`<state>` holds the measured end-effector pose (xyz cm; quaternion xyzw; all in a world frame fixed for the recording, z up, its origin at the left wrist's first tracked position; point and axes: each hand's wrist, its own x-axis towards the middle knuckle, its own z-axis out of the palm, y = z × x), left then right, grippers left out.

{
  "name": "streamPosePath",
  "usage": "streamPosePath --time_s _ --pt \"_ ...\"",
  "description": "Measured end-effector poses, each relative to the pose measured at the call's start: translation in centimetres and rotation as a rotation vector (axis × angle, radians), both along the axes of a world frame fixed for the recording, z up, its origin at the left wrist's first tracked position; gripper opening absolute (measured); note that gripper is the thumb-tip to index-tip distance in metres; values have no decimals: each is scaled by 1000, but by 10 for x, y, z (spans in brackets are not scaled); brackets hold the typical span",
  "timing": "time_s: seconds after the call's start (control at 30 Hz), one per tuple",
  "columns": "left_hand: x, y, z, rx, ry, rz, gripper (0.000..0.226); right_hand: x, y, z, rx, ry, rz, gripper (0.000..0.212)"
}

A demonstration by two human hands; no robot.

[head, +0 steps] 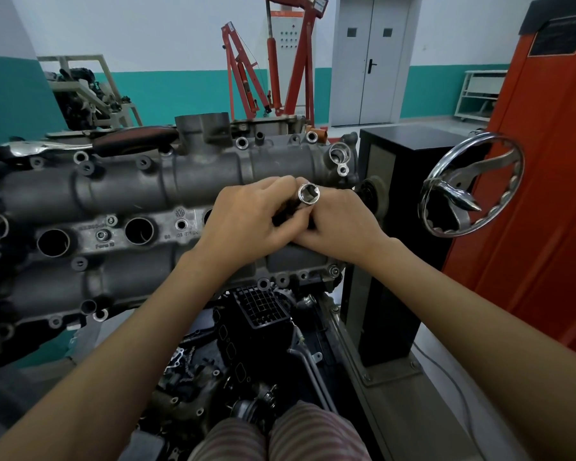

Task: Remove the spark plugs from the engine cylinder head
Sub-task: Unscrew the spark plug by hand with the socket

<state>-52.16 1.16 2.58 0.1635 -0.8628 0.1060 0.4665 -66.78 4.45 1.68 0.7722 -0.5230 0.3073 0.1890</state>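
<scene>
My left hand [246, 216] and right hand [338, 221] both gripped the socket [308, 194], cylinder head [130, 188] beneath them, handwheel [473, 186] right of my right hand.

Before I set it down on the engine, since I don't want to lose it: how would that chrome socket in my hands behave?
The socket looks like solid polished metal, so probably stiff and heavy for its size. Its round, shiny barrel would likely roll, and the cylinder head has curved humps and open wells it could drop into. It may feel slippery; both the left hand and right hand grip it now.
</scene>
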Motion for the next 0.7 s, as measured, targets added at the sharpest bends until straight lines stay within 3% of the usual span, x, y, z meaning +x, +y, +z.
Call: streamPosePath --time_s 0.23,0.6,0.7 --pt "0 -7 -4 -21 -1 55 52 -1 0 -2 -30 12 -11 44" --pt "0 -1 -1 23 -2 27 33 0 2 -1 -17 -8 26 50" --pt "0 -4 -2 -11 -2 44 40 1 3 0 -40 -1 30 42"
